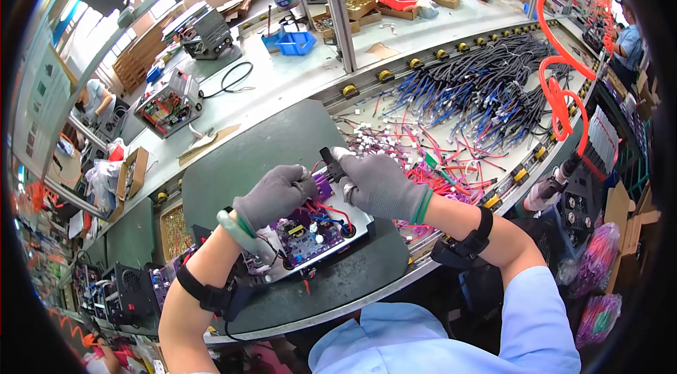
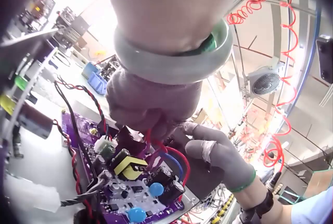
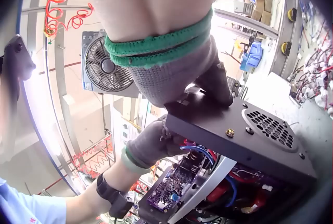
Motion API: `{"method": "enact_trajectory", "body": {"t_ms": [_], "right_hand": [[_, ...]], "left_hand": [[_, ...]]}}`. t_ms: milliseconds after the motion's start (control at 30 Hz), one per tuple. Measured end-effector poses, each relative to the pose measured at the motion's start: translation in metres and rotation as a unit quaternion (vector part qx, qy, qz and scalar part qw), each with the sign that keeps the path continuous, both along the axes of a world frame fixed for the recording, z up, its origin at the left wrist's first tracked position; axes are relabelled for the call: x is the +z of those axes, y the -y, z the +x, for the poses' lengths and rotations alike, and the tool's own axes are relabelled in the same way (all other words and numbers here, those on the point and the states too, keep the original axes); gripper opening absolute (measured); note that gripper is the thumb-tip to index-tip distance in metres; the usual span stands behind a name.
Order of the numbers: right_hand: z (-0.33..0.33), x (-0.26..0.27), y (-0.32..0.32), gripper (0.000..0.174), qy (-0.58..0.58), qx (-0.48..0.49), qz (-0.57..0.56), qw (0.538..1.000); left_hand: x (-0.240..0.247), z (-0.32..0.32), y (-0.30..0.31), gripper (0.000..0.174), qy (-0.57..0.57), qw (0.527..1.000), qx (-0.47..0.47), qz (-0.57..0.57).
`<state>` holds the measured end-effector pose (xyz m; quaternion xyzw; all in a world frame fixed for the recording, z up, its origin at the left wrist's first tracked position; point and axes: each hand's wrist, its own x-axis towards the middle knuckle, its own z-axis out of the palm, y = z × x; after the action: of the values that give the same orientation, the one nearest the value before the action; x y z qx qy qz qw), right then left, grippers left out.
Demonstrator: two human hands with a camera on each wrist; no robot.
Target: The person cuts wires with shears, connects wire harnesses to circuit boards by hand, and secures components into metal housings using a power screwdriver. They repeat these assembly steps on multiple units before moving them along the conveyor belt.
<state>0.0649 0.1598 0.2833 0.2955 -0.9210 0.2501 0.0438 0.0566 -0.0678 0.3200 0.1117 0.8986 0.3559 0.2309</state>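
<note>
My gloved right hand (image 1: 384,187) grips the edge of a black metal panel (image 3: 208,120) with a round-holed vent, its fingers bent over the top edge in the right wrist view. The head view shows only a narrow part of that panel. Close beside it, my gloved left hand (image 1: 271,194) has its fingers curled at red wires (image 2: 150,136), which come out under the fingertips; the gripped ends are hidden. Below both hands lies a purple circuit board (image 1: 302,238) in a metal tray, carrying capacitors, a yellow transformer (image 2: 131,168) and red and blue wires.
A dark green mat (image 1: 247,155) lies under the work. To the right is a heap of black cables (image 1: 486,85) with blue and red wires. Opened machine units (image 1: 169,102) and a blue bin (image 1: 295,43) stand behind. A coiled red hose (image 1: 560,95) hangs at right.
</note>
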Motion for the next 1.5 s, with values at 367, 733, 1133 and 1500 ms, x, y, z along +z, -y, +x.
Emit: {"method": "enact_trajectory", "body": {"t_ms": [367,733,1133,1500], "right_hand": [[0.006,-0.005,0.005,0.063,0.0,-0.021,-0.039,0.999],[0.013,-0.018,0.004,0.05,0.07,-0.072,-0.159,0.982],[-0.023,-0.003,0.025,0.04,0.032,-0.05,-0.117,0.991],[-0.106,-0.143,-0.172,0.034,0.132,-0.252,-0.071,0.956]], "left_hand": [[-0.007,-0.009,-0.013,0.024,0.073,0.993,0.081,0.049],[0.003,0.032,-0.017,0.018,-0.186,0.982,0.017,-0.034],[-0.009,0.148,0.076,0.057,-0.3,0.931,0.055,-0.202],[0.001,0.136,0.074,0.047,-0.246,0.952,0.047,-0.176]]}}
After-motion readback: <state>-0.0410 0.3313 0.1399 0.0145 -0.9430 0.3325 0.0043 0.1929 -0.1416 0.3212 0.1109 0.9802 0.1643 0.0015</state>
